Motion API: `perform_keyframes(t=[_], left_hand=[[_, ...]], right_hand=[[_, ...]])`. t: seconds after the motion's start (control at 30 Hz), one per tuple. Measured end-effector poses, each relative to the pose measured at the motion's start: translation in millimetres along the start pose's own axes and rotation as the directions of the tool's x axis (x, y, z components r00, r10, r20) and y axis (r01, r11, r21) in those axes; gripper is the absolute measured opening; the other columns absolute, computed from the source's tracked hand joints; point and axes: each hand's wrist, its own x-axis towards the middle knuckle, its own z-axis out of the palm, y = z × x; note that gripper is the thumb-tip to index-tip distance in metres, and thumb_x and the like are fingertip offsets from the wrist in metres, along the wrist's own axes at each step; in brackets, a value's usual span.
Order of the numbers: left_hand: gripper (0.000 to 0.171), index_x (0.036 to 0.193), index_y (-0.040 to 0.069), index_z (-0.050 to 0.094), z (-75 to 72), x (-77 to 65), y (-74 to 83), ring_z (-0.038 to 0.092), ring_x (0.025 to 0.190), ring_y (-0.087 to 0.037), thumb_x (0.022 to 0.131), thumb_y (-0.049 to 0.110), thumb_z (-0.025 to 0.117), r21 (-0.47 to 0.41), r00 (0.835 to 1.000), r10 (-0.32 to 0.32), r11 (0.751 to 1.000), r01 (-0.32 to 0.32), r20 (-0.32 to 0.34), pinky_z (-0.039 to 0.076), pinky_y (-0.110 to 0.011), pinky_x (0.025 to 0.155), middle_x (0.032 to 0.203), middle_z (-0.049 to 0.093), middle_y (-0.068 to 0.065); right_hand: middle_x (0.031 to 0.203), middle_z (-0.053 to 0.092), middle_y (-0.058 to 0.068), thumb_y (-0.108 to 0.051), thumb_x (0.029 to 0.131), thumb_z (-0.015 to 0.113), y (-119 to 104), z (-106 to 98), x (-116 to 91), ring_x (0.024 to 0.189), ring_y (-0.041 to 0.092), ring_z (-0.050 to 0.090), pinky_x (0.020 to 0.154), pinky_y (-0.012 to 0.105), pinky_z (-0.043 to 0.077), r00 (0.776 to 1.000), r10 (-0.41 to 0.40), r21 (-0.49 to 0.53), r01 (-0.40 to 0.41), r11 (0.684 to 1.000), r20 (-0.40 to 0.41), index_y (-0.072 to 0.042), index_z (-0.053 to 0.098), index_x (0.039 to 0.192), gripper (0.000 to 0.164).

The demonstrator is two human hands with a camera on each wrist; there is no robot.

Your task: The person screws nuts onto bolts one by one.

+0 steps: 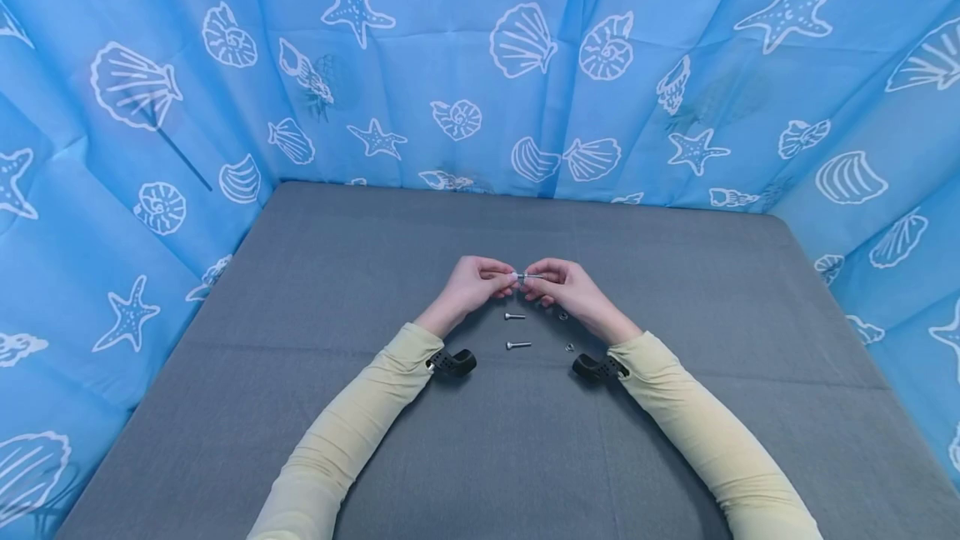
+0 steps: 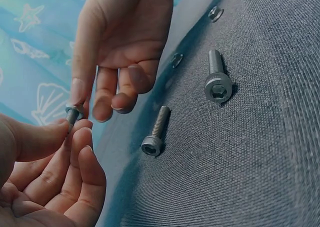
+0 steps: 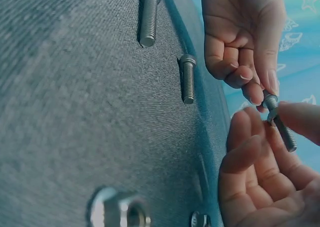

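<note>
Above the table, my left hand (image 1: 474, 283) pinches a silver socket-head bolt (image 3: 285, 135) at its head, between thumb and fingers. My right hand (image 1: 568, 286) grips a small nut (image 3: 272, 116) that sits around the bolt's shank; the threaded end sticks out past it, seen in the right wrist view. Both hands meet fingertip to fingertip at the bolt. Thumb and fingers partly hide the nut and the bolt's head. Two more bolts, a nearer one (image 1: 518, 345) and a farther one (image 1: 514, 316), lie between the forearms.
Two loose flanged nuts, one nearer (image 1: 570, 347) and one farther (image 1: 563, 316), lie by the right wrist. Grey cloth covers the table (image 1: 465, 457). A blue curtain (image 1: 450, 65) with shell prints hangs around its back and sides. Black wrist mounts (image 1: 454, 363) sit on both sleeves.
</note>
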Motion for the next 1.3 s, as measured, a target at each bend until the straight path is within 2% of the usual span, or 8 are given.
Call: perform_keyframes(t=[0.17,0.3,0.4,0.57,0.8,1.0,1.2,1.3], left_hand=[[0.018,0.102,-0.006,0.069,-0.4,-0.2,1.0,0.067,0.074,-0.014,0.091,0.007,0.066,-0.005,1.000,0.010,1.000,-0.010,0.000,0.059,-0.030,0.069,0.088,0.071,-0.013],[0.017,0.102,-0.006,0.069,-0.7,-0.8,1.4,0.067,0.074,-0.015,0.091,0.007,0.067,-0.008,1.000,-0.001,1.000,0.001,-0.002,0.059,-0.032,0.071,0.087,0.071,-0.012],[0.018,0.103,-0.006,0.069,-0.5,-0.9,1.6,0.068,0.075,-0.015,0.091,0.007,0.067,-0.012,1.000,-0.003,1.000,0.003,0.004,0.059,-0.033,0.072,0.088,0.071,-0.012],[0.018,0.103,-0.007,0.068,-0.7,-0.2,1.8,0.067,0.075,-0.014,0.090,0.006,0.067,-0.023,1.000,0.004,1.000,-0.004,0.004,0.059,-0.032,0.072,0.088,0.071,-0.014],[0.018,0.103,-0.006,0.068,-0.7,0.1,1.6,0.068,0.076,-0.017,0.090,0.006,0.067,-0.018,1.000,-0.003,1.000,0.003,0.006,0.059,-0.033,0.072,0.087,0.071,-0.013],[0.019,0.103,-0.006,0.068,-0.2,-0.1,1.2,0.068,0.078,-0.017,0.091,0.007,0.067,-0.014,1.000,0.002,1.000,-0.001,0.009,0.059,-0.032,0.072,0.088,0.071,-0.012],[0.019,0.103,-0.006,0.069,-0.9,-0.7,1.1,0.068,0.077,-0.017,0.090,0.008,0.067,-0.009,1.000,0.005,1.000,-0.005,0.014,0.059,-0.034,0.072,0.088,0.071,-0.012],[0.019,0.103,-0.006,0.069,-0.2,-0.4,0.8,0.068,0.076,-0.016,0.091,0.009,0.067,-0.004,1.000,0.005,1.000,-0.005,0.018,0.059,-0.033,0.073,0.088,0.071,-0.012]], right_hand=[[0.102,0.066,0.024,-0.022,0.098,0.057,-1.0,0.5,0.0,0.084,0.021,0.066,0.065,0.026,0.055,1.000,0.028,0.023,-0.029,0.999,0.010,0.008,0.057,0.114,0.034],[0.100,0.066,0.023,-0.016,0.096,0.060,0.0,0.1,0.5,0.085,0.024,0.066,0.066,0.029,0.056,1.000,-0.007,0.027,0.006,1.000,0.011,0.008,0.053,0.119,0.034],[0.099,0.067,0.022,-0.016,0.095,0.062,0.3,0.1,1.1,0.086,0.024,0.065,0.067,0.030,0.056,1.000,-0.005,0.013,0.005,1.000,0.005,0.006,0.057,0.115,0.030],[0.098,0.067,0.021,-0.022,0.099,0.057,0.9,0.0,1.3,0.082,0.020,0.066,0.066,0.028,0.056,1.000,0.023,0.007,-0.023,1.000,0.002,0.007,0.058,0.111,0.032],[0.098,0.066,0.027,-0.015,0.095,0.062,1.4,0.2,1.4,0.082,0.024,0.066,0.064,0.029,0.056,0.999,-0.036,0.005,0.036,0.999,-0.005,0.005,0.055,0.116,0.030],[0.097,0.066,0.020,-0.023,0.099,0.055,-0.5,1.8,1.6,0.081,0.020,0.066,0.065,0.027,0.056,1.000,0.017,0.023,-0.017,1.000,-0.005,0.007,0.055,0.114,0.033],[0.096,0.067,0.023,-0.013,0.095,0.062,1.8,0.8,2.2,0.080,0.020,0.066,0.063,0.028,0.056,1.000,-0.017,0.017,0.017,1.000,-0.005,0.006,0.054,0.116,0.029],[0.095,0.068,0.019,-0.018,0.096,0.061,2.2,0.3,2.5,0.082,0.020,0.066,0.065,0.029,0.056,1.000,0.008,-0.012,-0.008,1.000,-0.005,0.004,0.058,0.111,0.027]])
